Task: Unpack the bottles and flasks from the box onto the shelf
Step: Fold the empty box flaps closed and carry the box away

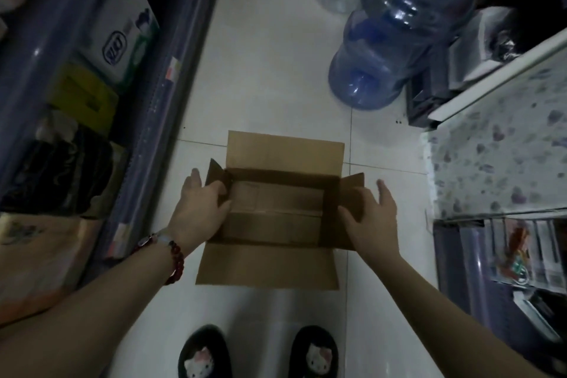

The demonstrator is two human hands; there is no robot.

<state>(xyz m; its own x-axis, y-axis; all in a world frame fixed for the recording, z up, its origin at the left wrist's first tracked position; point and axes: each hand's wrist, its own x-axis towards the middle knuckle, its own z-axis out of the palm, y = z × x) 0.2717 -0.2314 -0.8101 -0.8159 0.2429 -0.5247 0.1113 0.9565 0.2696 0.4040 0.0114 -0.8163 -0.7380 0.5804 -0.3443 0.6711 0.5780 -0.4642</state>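
Observation:
A brown cardboard box (276, 212) lies on the white tiled floor in front of my feet, all flaps spread open. Its inside shows only bare cardboard; no bottle or flask is visible in it. My left hand (202, 205) grips the box's left side flap, thumb inside the box. My right hand (371, 218) rests against the right side flap with fingers spread, thumb on the flap's inner face.
A blue shelf unit (153, 101) with boxed and bagged goods runs along the left. Large blue water jugs (386, 34) lie on the floor at the far right. A speckled white counter (503, 144) and a lower shelf with packets stand on the right.

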